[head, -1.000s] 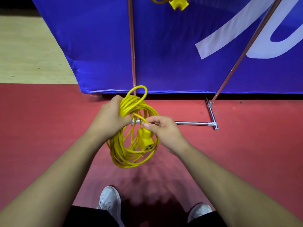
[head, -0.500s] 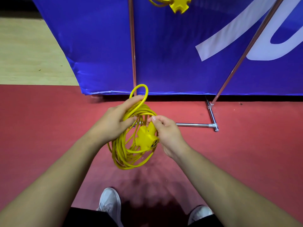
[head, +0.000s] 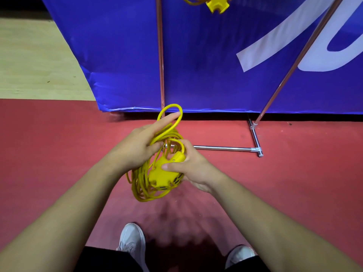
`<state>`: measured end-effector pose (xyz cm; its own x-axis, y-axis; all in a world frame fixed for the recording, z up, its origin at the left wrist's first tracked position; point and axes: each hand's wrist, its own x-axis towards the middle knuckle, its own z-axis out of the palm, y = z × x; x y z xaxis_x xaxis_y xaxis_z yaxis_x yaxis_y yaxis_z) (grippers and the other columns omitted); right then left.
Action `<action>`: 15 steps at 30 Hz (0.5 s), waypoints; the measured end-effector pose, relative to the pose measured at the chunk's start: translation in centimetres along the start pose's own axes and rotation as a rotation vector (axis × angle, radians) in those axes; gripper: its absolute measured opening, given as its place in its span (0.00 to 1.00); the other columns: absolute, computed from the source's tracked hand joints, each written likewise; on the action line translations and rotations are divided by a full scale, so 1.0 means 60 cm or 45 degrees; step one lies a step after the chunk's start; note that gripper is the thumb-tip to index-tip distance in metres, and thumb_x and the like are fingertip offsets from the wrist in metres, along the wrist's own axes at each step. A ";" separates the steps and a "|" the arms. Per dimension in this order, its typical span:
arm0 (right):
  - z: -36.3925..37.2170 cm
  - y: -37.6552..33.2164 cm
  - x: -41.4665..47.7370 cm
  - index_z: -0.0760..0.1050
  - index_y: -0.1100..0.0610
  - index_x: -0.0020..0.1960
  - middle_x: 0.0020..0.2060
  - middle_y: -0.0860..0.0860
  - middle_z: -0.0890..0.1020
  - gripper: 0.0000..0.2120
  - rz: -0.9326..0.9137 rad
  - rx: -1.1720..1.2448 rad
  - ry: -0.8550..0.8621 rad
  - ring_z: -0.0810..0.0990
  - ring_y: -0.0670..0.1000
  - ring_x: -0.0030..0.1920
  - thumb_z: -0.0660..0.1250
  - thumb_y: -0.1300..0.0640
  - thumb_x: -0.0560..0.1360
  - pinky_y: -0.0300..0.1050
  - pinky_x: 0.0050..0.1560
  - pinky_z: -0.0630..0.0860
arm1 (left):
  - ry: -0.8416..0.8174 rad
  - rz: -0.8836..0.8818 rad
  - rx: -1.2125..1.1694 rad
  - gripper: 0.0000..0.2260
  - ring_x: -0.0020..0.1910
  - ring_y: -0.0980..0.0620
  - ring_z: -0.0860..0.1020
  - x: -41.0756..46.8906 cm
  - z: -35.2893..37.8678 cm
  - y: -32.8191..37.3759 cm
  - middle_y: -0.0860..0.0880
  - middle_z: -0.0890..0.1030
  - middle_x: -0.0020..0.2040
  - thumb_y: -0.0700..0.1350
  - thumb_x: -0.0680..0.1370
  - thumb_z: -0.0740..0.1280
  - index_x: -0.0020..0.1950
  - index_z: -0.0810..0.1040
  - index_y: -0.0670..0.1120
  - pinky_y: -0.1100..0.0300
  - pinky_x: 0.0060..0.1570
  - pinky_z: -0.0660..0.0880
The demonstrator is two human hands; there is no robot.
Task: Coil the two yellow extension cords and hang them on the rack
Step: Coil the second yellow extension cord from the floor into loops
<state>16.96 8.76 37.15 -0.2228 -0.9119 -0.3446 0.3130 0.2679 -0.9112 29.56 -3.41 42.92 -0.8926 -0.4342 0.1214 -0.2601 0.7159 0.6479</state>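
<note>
— Any writing to read?
— Only big white strokes on the blue banner (head: 121, 46), cut off and unreadable.
— Where's the cord?
— The left hand (head: 135, 148) grips the top of the coiled cord (head: 139, 185), which hangs between the two close-set hands over the red floor (head: 59, 144). The right hand (head: 196, 169) clasps its socket block (head: 160, 173). The second cord (head: 217, 4) shows at the top edge, above the rack (head: 222, 148).
</note>
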 end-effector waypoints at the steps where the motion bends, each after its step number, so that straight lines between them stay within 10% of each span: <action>1: 0.005 0.002 0.000 0.73 0.57 0.58 0.49 0.55 0.83 0.21 0.000 0.006 -0.007 0.83 0.55 0.50 0.75 0.68 0.68 0.55 0.53 0.80 | -0.003 0.000 0.017 0.38 0.58 0.51 0.75 0.001 0.001 -0.003 0.50 0.78 0.61 0.38 0.76 0.66 0.74 0.53 0.69 0.60 0.57 0.69; 10: -0.060 -0.082 -0.030 0.79 0.60 0.51 0.33 0.52 0.79 0.15 -0.015 -0.560 0.083 0.75 0.48 0.31 0.71 0.66 0.64 0.38 0.33 0.72 | -0.064 -0.143 0.083 0.38 0.33 0.52 0.76 -0.005 -0.020 -0.023 0.50 0.80 0.39 0.37 0.75 0.67 0.69 0.57 0.74 0.59 0.38 0.74; 15: -0.135 -0.107 -0.046 0.79 0.55 0.47 0.31 0.52 0.80 0.12 -0.109 -0.920 0.134 0.79 0.53 0.28 0.68 0.70 0.69 0.46 0.30 0.76 | -0.180 -0.155 0.097 0.35 0.32 0.55 0.76 -0.007 -0.025 -0.036 0.53 0.82 0.41 0.35 0.72 0.68 0.66 0.66 0.71 0.61 0.37 0.74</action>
<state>8.10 12.04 42.14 -0.3180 -0.9139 -0.2525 -0.3879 0.3684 -0.8449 31.03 -5.61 42.59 -0.8942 -0.4430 -0.0649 -0.3919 0.7043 0.5919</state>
